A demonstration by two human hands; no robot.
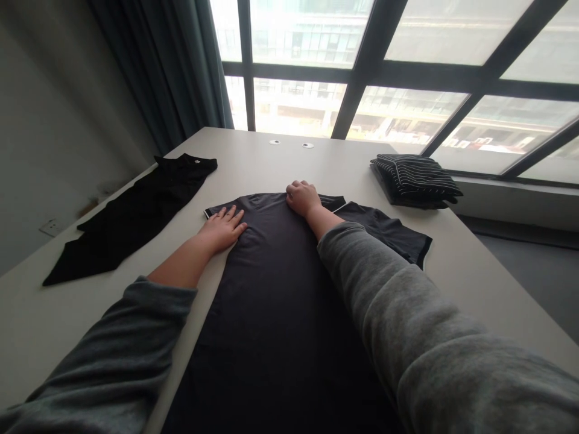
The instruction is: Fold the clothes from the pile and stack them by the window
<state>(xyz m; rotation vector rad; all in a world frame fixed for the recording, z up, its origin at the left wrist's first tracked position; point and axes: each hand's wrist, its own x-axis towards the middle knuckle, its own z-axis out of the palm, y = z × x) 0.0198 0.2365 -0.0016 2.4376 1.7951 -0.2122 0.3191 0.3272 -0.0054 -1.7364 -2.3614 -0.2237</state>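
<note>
Pale tabletop before a dark-framed window. Dark shirt spread across its middle, the collar end toward the window and the body reaching the near edge of view. The person's left hand rests open on the left sleeve, fingers spread; the right hand curls at the neckline, and whether it pinches cloth cannot be told. Apart on the left lies a black garment; at right, a folded stack, striped on top. Behind hangs a curtain.
</note>
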